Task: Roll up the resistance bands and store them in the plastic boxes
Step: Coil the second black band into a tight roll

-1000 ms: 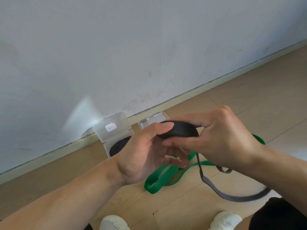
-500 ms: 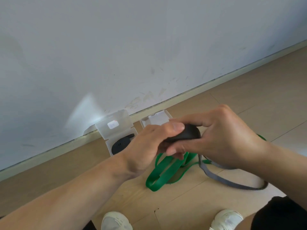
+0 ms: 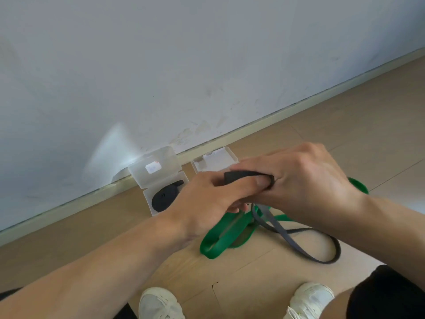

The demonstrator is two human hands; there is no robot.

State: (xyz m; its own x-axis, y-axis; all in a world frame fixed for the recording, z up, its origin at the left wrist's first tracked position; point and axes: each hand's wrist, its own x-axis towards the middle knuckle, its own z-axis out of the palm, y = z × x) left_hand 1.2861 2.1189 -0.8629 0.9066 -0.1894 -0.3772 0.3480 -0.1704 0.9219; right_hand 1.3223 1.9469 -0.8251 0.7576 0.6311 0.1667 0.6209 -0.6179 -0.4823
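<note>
My left hand [image 3: 207,199] and my right hand [image 3: 303,180] both grip a partly rolled black resistance band [image 3: 243,174]; its loose tail [image 3: 322,252] trails down to the floor in a loop at the right. Under my hands a green band [image 3: 220,240] lies loose on the floor. By the wall stands an open clear plastic box [image 3: 161,171] with a rolled black band [image 3: 164,198] inside. A second open clear box [image 3: 213,158] sits to its right, mostly hidden behind my hands.
The white wall and its skirting board [image 3: 276,125] run diagonally behind the boxes. Two white shoes [image 3: 158,302] show at the bottom edge, on the wooden floor [image 3: 345,134].
The roll in my hands has turned and tightened. The tail's loop on the floor has got shorter and drawn in toward my hands. The view has shifted slightly.
</note>
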